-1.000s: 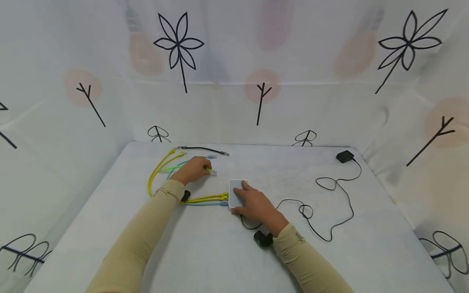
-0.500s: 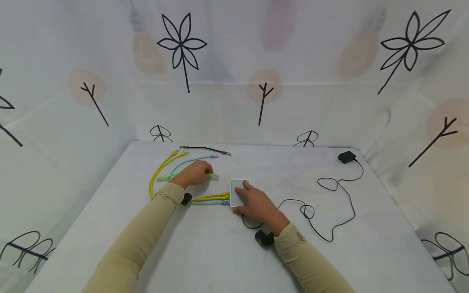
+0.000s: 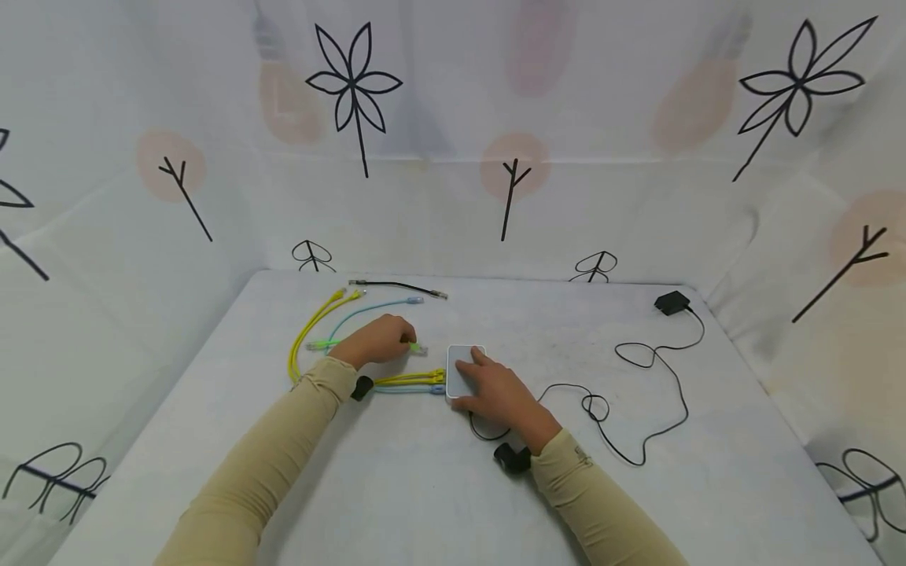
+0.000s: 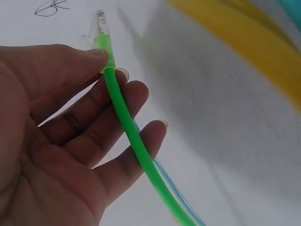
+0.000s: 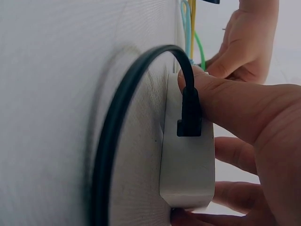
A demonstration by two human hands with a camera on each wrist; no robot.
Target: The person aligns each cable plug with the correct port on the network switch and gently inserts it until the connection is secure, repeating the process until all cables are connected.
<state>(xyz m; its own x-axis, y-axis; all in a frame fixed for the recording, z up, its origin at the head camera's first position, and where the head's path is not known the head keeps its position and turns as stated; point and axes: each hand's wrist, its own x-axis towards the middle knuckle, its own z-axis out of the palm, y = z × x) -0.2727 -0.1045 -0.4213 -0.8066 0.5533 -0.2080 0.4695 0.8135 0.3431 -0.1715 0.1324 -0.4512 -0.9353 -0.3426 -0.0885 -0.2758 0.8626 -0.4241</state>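
My left hand [image 3: 382, 338] pinches a green Ethernet cable [image 4: 123, 110] between thumb and fingertips, right behind its clear plug [image 4: 99, 23]. In the head view that plug points right, toward a small white network switch [image 3: 458, 354]. My right hand [image 3: 499, 397] grips the switch, thumb on its near side and fingers over the top and far side. Two yellow cables [image 3: 406, 379] and a light blue cable [image 3: 406, 389] are plugged into the switch's left side. A black power plug [image 5: 190, 113] sits in the side facing the right wrist camera.
Loose yellow cables [image 3: 300, 334], a light blue cable [image 3: 371, 306] and a short black cable [image 3: 396, 284] lie at the back left. The thin power cord [image 3: 683, 401] loops across the right side to a black adapter [image 3: 672, 303].
My left hand has brought the green cable's plug nearer to me and closer to the switch. My right hand stays on the switch; the head view has shifted slightly.
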